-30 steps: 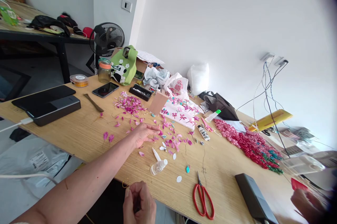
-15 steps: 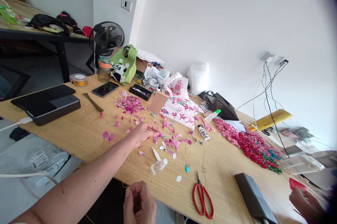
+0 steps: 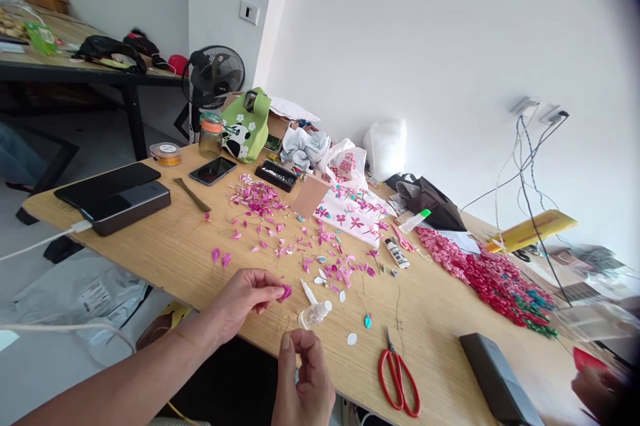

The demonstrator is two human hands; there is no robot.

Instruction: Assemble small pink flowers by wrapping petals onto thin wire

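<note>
My left hand (image 3: 250, 299) reaches over the table's front edge, thumb and fingertips closed on a purple-pink petal (image 3: 286, 292). Close by, to its lower right, my right hand (image 3: 306, 373) pinches a thin yellow strand (image 3: 284, 321) that curls up in a small loop; whether it is thread or wire I cannot tell. A small clear bottle (image 3: 314, 315) stands just beyond my right hand, with a white pen-like tube (image 3: 308, 291) beside it. Loose pink petals (image 3: 343, 271) and a few white oval pieces (image 3: 352, 339) lie about. Red-handled scissors (image 3: 399, 379) rest to the right.
A dark power bank (image 3: 500, 379) lies right of the scissors. Beyond it a co-worker's hand (image 3: 595, 386) is near something red. Bundles of pink and red strands (image 3: 470, 266) lie along the right. A phone (image 3: 213, 171), a jar (image 3: 211, 136) and a green bag (image 3: 247, 129) stand behind.
My left hand has come back from the petals towards me with a petal in its fingertips. My right hand has risen a little to the right, nearer the bottle. The view has shifted slightly.
</note>
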